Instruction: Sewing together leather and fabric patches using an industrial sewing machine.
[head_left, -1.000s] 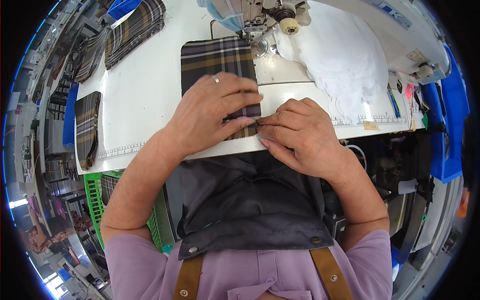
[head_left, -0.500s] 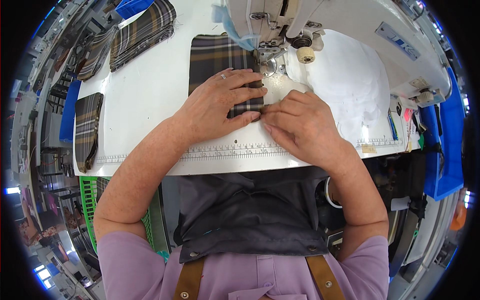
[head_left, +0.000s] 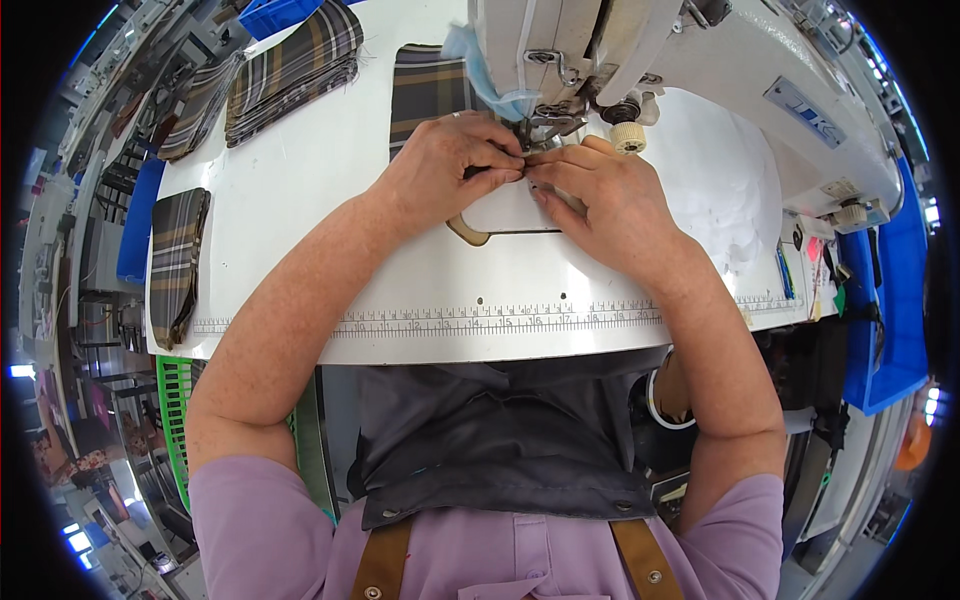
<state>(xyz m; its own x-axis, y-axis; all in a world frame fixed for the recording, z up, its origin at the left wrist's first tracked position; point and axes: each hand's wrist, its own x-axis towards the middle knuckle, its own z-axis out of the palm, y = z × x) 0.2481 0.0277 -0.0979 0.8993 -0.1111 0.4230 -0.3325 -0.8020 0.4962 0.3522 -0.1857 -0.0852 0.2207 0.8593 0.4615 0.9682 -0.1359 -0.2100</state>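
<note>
A piece of dark plaid fabric (head_left: 428, 92) lies on the table to the left of the sewing machine head (head_left: 535, 45). My left hand (head_left: 445, 165) rests over its near part, thumb and fingers pinched together at the fabric's right edge. Close against those fingertips, my right hand (head_left: 610, 200) is also closed in a pinch. Both sets of fingertips meet just in front of the presser foot (head_left: 550, 125), and the fabric between them is mostly hidden. A light blue cloth strip (head_left: 478, 70) hangs beside the machine head.
Plaid stacks (head_left: 295, 75) lie at the far left, with another plaid pile (head_left: 178, 255) nearer. White pieces (head_left: 715, 185) spread out right of the needle area. A ruler strip (head_left: 420, 325) follows the front edge. A blue bin (head_left: 900, 340) stands right; a green basket (head_left: 172, 415) sits lower left.
Both hands have moved away from me toward the presser foot, and the fabric's near edge has gone up with them. My left hand's spread fingers have drawn into a pinch.
</note>
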